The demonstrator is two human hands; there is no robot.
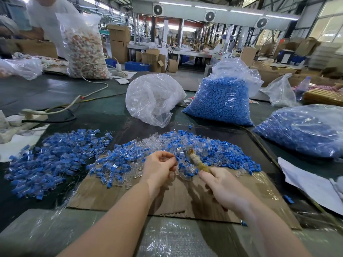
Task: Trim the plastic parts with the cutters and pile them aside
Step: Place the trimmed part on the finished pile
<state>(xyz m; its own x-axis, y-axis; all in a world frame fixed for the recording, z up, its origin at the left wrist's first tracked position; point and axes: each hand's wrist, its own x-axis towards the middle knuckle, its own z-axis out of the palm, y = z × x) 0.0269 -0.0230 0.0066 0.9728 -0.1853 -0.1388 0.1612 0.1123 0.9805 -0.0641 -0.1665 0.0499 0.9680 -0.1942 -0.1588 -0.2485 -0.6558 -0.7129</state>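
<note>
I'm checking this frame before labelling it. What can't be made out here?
- Head view: the part in the left hand is clear and tiny, mostly covered by curled fingers.
- Cutters: blades blurred against the pile; the handles' lower end sits inside the right hand.
- Far bag: contents too blurred to identify.
- Bag at right: cut off by the frame edge.

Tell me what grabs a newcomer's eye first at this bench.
The wide spread of blue and clear plastic parts across the dark table, reaching onto the cardboard sheet. Just in front, the left hand pinches a clear part while the right hand holds the cloth-wrapped cutters. Behind on the right stand bulging bags of blue parts.
</note>
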